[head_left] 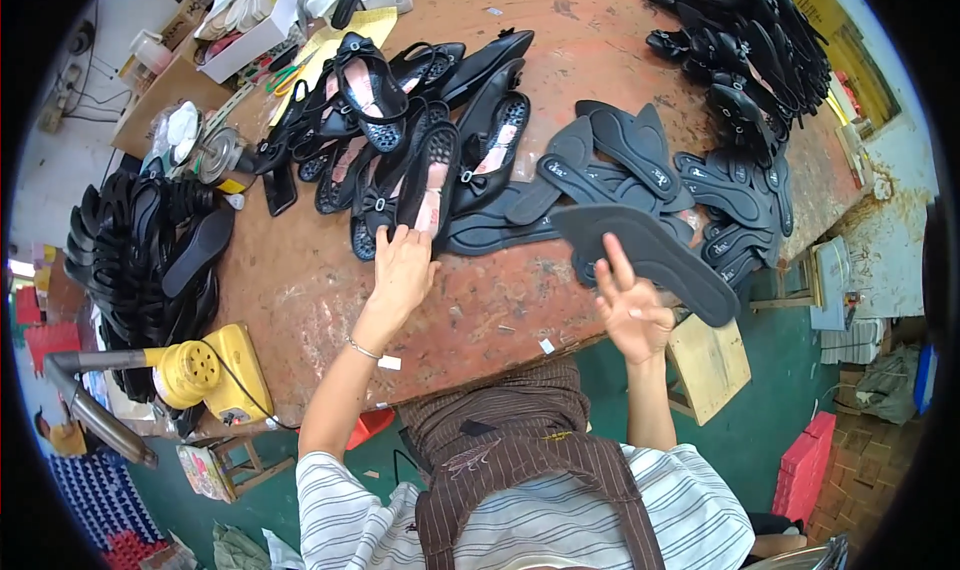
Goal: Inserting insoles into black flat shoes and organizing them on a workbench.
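My left hand (402,270) is closed at the heel end of a black shoe (436,175) with a pinkish, dotted inner sole; its fingertips are partly hidden there. A dark grey insole (655,258) is raised and tilted over the table's front edge. Against it is my right hand (635,312), palm turned up, index finger lying across the insole's face; the exact grip is hard to see. Other black shoes (368,90) with bows and buckles are heaped beyond my left hand. Loose insoles (625,160) overlap on the table behind the raised one.
The worn reddish table (480,320) carries a pile of black shoes (745,55) at far right and a stack of black soles (150,240) at left. A yellow machine (225,375) stands front left. Cans (222,160) and a white box (250,30) sit back left; a wooden stool (708,365) stands right.
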